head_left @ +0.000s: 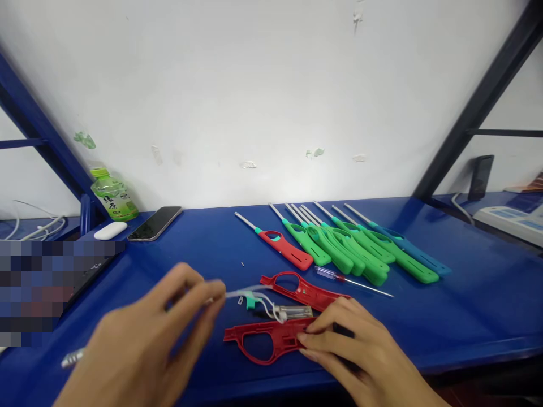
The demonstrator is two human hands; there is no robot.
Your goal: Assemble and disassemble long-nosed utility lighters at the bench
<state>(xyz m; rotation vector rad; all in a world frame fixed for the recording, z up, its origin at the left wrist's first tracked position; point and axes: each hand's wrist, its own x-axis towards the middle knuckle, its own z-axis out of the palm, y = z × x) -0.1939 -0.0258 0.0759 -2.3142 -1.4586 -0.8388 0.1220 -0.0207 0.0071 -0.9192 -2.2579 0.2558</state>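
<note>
A red half-shell with a looped handle [278,337] lies near the table's front edge, and my right hand [352,345] has its fingers on its right end. Behind it is a second red half-shell [297,289]. Between the two sit a clear fuel cartridge [294,312], a teal trigger piece [251,301] and white tubing. My left hand [169,322] pinches the end of a pale thin tube or wire [241,292] that runs toward these parts. Part of a metal tube [73,358] shows beside the left hand.
One red lighter [286,249], several green lighters [348,249] and a blue lighter [418,251] lie behind the shells. Near them is a screwdriver [356,281]. At the back left are a phone [156,223], a white case [111,230] and a green bottle [114,196].
</note>
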